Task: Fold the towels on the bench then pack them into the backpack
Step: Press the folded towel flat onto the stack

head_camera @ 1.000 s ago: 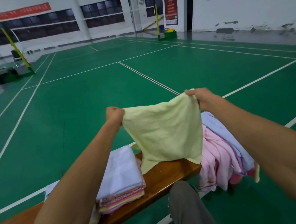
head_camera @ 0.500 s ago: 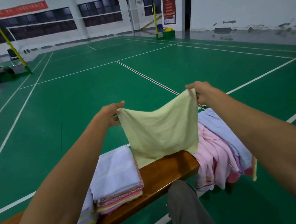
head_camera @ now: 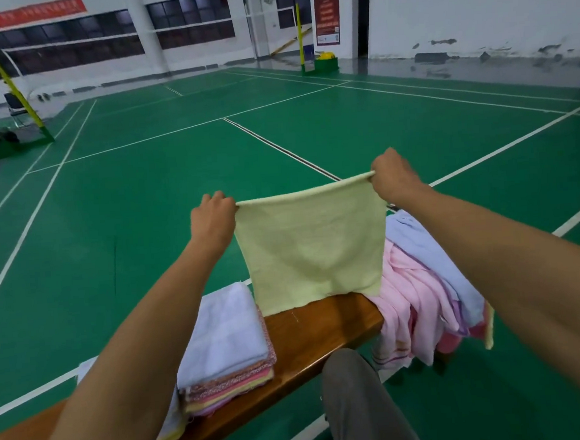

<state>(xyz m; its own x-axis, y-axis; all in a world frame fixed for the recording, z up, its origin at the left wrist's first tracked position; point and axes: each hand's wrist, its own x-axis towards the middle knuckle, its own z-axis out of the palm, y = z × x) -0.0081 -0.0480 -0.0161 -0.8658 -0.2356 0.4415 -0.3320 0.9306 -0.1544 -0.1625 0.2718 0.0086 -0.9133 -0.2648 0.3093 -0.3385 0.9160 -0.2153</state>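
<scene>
A pale yellow towel [head_camera: 312,245] hangs stretched flat in the air above the wooden bench [head_camera: 310,335]. My left hand [head_camera: 213,221] pinches its top left corner and my right hand [head_camera: 393,176] pinches its top right corner. Its lower edge hangs just at the bench top. On the bench to the left lies a stack of folded towels [head_camera: 227,354] with a white one on top. A heap of unfolded pink and light blue towels [head_camera: 423,279] drapes over the bench's right end. No backpack is in view.
My knee in grey trousers [head_camera: 359,400] is in front of the bench. Green court floor with white lines [head_camera: 177,193] spreads all around. Yellow net posts [head_camera: 19,94] stand far back at left and middle.
Both hands have moved apart and pulled the yellow towel's top edge taut, so it now hangs flat and square instead of slack and creased.
</scene>
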